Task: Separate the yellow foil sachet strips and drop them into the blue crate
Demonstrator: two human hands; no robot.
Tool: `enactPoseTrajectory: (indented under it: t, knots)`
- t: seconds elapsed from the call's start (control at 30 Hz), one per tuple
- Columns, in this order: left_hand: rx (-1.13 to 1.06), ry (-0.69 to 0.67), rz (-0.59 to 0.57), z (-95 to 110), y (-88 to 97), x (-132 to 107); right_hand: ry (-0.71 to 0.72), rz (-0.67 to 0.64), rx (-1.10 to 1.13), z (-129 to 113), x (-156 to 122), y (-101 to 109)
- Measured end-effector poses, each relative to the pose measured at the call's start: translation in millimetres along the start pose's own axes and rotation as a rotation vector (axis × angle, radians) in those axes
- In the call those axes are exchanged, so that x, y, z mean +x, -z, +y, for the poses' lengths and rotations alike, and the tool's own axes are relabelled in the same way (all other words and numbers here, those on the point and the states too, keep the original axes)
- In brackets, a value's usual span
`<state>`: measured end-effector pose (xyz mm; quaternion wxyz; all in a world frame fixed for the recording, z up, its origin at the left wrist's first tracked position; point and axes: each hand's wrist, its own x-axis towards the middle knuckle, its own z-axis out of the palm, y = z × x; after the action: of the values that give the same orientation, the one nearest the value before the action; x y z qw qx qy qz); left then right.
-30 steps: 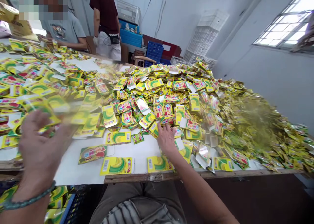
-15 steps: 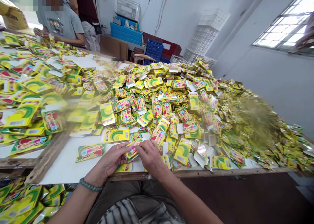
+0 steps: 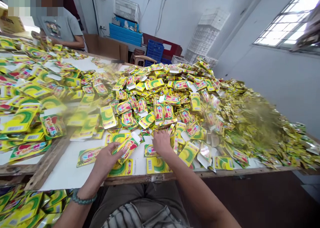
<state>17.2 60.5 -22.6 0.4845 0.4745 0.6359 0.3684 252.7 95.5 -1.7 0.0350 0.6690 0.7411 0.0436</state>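
Note:
My left hand (image 3: 106, 159) is closed around a small printed carton (image 3: 128, 149) in yellow, green and red. The carton is tilted, and a white end flap stands open at its upper right. Under it, another yellow carton (image 3: 122, 168) lies at the table's front edge. My right hand (image 3: 162, 143) reaches into the near side of the heap of cartons (image 3: 155, 85). Its fingers are bent downward, and the fingertips are hidden among the cartons. Beside its wrist a flat yellow carton (image 3: 156, 164) lies on the white tabletop (image 3: 65, 168).
Shiny yellow packets (image 3: 250, 121) are heaped on the right. A wooden strip (image 3: 47, 161) divides the table on the left, with more cartons (image 3: 25, 118) beyond it. Another person (image 3: 65, 28) handles items at the far left. Cartons (image 3: 27, 204) also lie below the table.
My right hand has left the carton and moved up and right to the heap. My left hand has shifted slightly left with the carton, whose open white flap now shows.

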Motion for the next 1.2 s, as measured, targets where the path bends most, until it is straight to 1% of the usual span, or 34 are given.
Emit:
enactPoseTrajectory:
  t: [0.07, 0.13, 0.17, 0.23, 0.3, 0.33, 0.4, 0.47, 0.53, 0.6, 0.67, 0.73, 0.8, 0.87, 0.93, 1.0, 1.03, 1.1, 1.13, 1.2]
  knots:
    - [-0.067, 0.047, -0.063, 1.7, 2.5, -3.3, 0.001, -0.039, 0.017, 0.7, 10.9, -7.1]
    - [-0.142, 0.068, -0.098, 2.0, 6.5, -6.0, 0.028, -0.029, 0.057, 3.1, 13.8, -11.8]
    - [-0.171, 0.069, -0.107, 1.8, 8.5, -7.0, 0.048, -0.017, 0.115, 4.1, 12.6, -12.9]
    - [-0.230, 0.071, -0.121, 1.3, 11.8, -8.1, 0.114, 0.002, 0.330, 4.3, 6.3, -12.9]
    - [-0.274, 0.078, -0.135, 0.4, 14.2, -8.2, 0.178, -0.020, 0.640, 1.7, -2.0, -10.6]
    - [-0.275, 0.081, -0.136, -0.3, 15.3, -7.9, 0.186, -0.042, 0.800, -0.4, -5.6, -8.7]
    - [-0.240, 0.083, -0.136, -2.2, 18.1, -7.1, 0.148, -0.086, 1.096, -5.4, -10.0, -4.4]
    - [-0.198, 0.072, -0.172, -4.2, 21.3, -6.8, 0.106, -0.122, 1.289, -10.6, -10.0, -0.4]
    - [-0.190, 0.036, -0.226, -5.3, 23.8, -8.2, 0.126, -0.153, 1.359, -16.0, -6.9, 1.8]
    - [-0.195, 0.011, -0.256, -4.6, 24.5, -12.3, 0.156, -0.164, 1.362, -21.7, -4.0, 1.7]
    - [-0.216, 0.019, -0.309, -2.4, 23.3, -18.5, 0.171, -0.148, 1.330, -27.8, -4.0, 0.7]
    - [-0.262, 0.059, -0.409, 0.5, 21.0, -25.4, 0.192, -0.137, 1.249, -33.4, -7.9, 0.6]
    - [-0.320, 0.110, -0.507, 3.5, 18.2, -31.1, 0.215, -0.158, 1.133, -37.5, -13.6, 1.7]
    - [-0.371, 0.164, -0.550, 6.3, 15.8, -34.0, 0.224, -0.196, 1.056, -38.6, -17.3, 3.2]
    - [-0.418, 0.199, -0.546, 8.7, 13.9, -34.0, 0.230, -0.203, 1.073, -35.9, -15.9, 3.9]
    - [-0.472, 0.204, -0.509, 9.9, 12.9, -31.6, 0.201, -0.129, 1.106, -30.7, -8.5, 3.7]
    - [-0.502, 0.201, -0.484, 9.8, 12.7, -30.1, 0.173, -0.070, 1.078, -28.1, -3.4, 3.2]
    - [-0.566, 0.205, -0.428, 8.1, 13.2, -27.1, 0.155, 0.030, 0.881, -25.6, 7.1, 1.5]
    - [-0.594, 0.218, -0.400, 6.6, 13.8, -25.8, 0.193, 0.042, 0.734, -26.0, 11.6, -0.1]
    - [-0.636, 0.249, -0.347, 3.6, 15.6, -24.3, 0.329, 0.012, 0.445, -29.9, 17.5, -4.9]
